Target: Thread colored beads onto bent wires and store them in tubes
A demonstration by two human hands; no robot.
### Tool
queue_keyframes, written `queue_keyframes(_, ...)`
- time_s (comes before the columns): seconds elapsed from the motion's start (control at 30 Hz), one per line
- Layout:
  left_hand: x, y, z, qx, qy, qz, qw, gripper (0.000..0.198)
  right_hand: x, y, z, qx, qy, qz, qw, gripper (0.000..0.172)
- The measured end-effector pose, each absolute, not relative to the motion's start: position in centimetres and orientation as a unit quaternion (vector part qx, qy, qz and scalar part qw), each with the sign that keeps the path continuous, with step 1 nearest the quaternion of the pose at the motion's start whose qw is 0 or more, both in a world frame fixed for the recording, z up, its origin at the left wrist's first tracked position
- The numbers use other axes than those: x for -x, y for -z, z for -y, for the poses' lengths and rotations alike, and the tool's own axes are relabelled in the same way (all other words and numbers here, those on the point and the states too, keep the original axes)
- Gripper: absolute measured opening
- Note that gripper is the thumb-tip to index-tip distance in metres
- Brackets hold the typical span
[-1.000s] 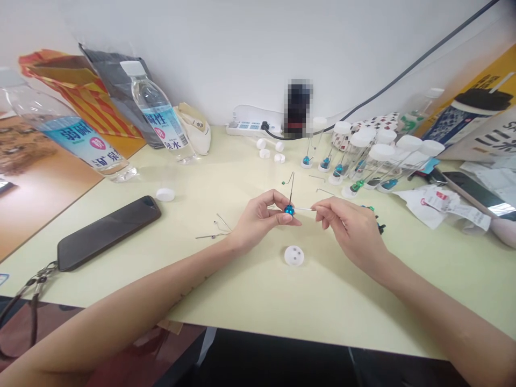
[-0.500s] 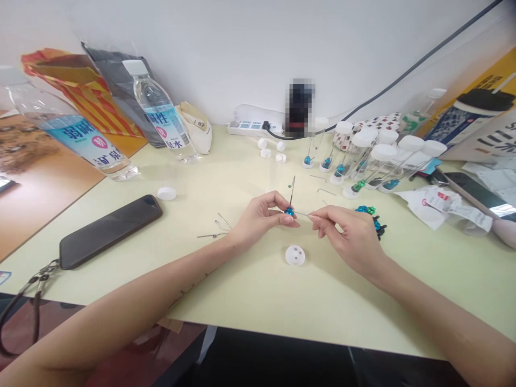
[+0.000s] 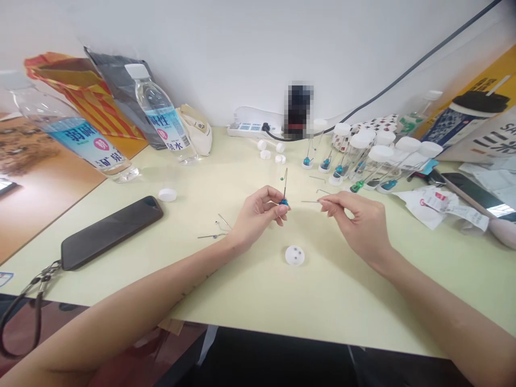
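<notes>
My left hand (image 3: pixel 258 215) pinches a small shiny blue metal piece (image 3: pixel 284 202) between thumb and fingers. A thin metal rod (image 3: pixel 286 185) stands up from that piece, with a tiny green bead (image 3: pixel 281 178) near its top. My right hand (image 3: pixel 360 223) is closed on a thin metal hex key (image 3: pixel 308 201). The key's tip points left and is apart from the blue piece. Below the hands lies a white round cap (image 3: pixel 295 259) holding several small dark bits. Two L-shaped metal keys, one of them a bent key (image 3: pixel 318 178), lie beyond my right hand.
Several clear tubes with white caps (image 3: pixel 381 153) stand at the back right, blue or green pieces inside. Thin metal rods (image 3: pixel 209 236) lie by my left wrist. A phone (image 3: pixel 113 234) and water bottles (image 3: pixel 163 118) are on the left. A power strip (image 3: pixel 245 128) lies along the wall.
The hex key has drawn away to the right from the blue piece, leaving a gap. My left hand has shifted slightly left and up with the blue piece; my right hand has risen slightly.
</notes>
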State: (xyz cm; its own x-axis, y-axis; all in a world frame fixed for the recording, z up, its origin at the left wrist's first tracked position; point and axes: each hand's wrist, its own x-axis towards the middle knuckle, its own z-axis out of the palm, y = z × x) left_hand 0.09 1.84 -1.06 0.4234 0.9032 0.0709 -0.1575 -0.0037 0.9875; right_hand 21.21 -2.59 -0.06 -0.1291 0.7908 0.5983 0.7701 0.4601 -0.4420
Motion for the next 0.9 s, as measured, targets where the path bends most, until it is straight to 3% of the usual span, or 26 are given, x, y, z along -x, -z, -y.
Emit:
queue_keyframes(0.33,-0.1,1.5,-1.7,-0.507,-0.373,-0.266,0.730,0.018,-22.3,0.7,1.1,0.589,0.044,0.799,0.111,0.021)
queue_keyframes(0.53,0.1,1.7,-1.6,-0.545,-0.376,-0.273,0.698,0.015,-22.9,-1.7,1.6,0.631,0.100,0.765,0.088,0.030)
queue_keyframes(0.63,0.1,1.6,-1.5,-0.571,-0.380,-0.276,0.673,0.014,-25.3,-2.8,1.9,0.702,0.145,0.697,0.031,0.030)
queue_keyframes(0.9,-0.2,1.4,-1.0,-0.581,-0.360,-0.280,0.674,0.021,-30.5,-2.0,1.2,0.724,-0.010,0.689,-0.027,0.012)
